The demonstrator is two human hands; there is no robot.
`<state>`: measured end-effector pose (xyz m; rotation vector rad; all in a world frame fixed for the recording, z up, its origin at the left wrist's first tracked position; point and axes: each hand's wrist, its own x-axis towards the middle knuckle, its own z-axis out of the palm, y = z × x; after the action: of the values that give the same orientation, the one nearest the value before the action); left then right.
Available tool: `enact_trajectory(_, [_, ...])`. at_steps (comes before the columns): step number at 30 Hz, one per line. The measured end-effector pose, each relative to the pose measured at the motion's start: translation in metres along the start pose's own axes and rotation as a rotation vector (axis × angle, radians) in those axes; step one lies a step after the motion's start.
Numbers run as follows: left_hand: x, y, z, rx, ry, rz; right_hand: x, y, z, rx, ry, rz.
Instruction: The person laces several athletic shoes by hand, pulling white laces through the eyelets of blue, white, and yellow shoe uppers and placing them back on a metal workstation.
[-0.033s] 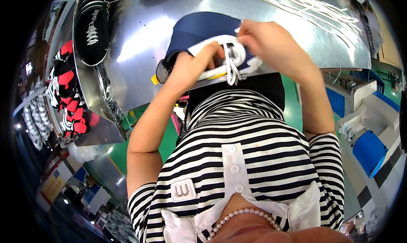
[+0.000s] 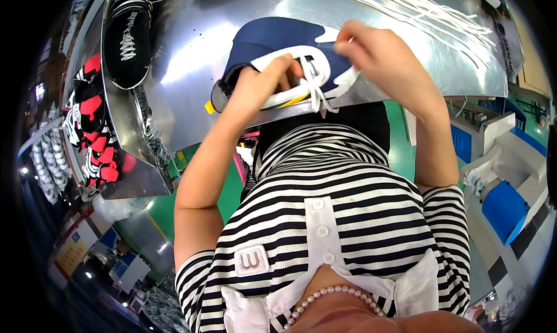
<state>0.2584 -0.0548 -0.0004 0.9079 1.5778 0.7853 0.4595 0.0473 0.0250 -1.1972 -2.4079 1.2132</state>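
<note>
A navy shoe upper (image 2: 272, 36) with a white lacing panel lies near the front edge of the metal table. White shoelace (image 2: 317, 91) is threaded through part of the panel, with loops and ends hanging toward me. My left hand (image 2: 264, 84) reaches into the shoe's opening and grips the upper by the panel, its fingers partly hidden inside. At the toe end, my right hand (image 2: 371, 51) is raised just right of the white trim, thumb and fingers curled together. Whether a lace is pinched there is hidden by blur.
Several loose white laces (image 2: 429, 16) lie across the table (image 2: 191, 101) at the far right. A black shoe upper (image 2: 126, 48) rests at the left edge. Red, black and white pieces (image 2: 96, 124) are piled beyond it. A blue bin (image 2: 505, 211) stands at right.
My right hand has shifted a little right, away from the lacing panel, uncovering the white trim at the toe. The lace loops have spread slightly. My left hand keeps its grip.
</note>
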Motion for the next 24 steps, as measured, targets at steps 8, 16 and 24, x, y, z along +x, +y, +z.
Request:
enact_trajectory(8, [0.01,0.002,-0.001,0.002,0.071,-0.009,0.033,0.03,0.07,0.27,0.372,-0.201])
enact_trajectory(16, [0.004,0.016,-0.029,-0.193,-0.417,-0.1,0.042,0.021,0.08,-0.04,0.371,-0.059])
enact_trajectory(24, [-0.123,0.06,-0.112,-1.249,0.025,0.577,0.043,0.023,0.083,-0.089,0.414,0.012])
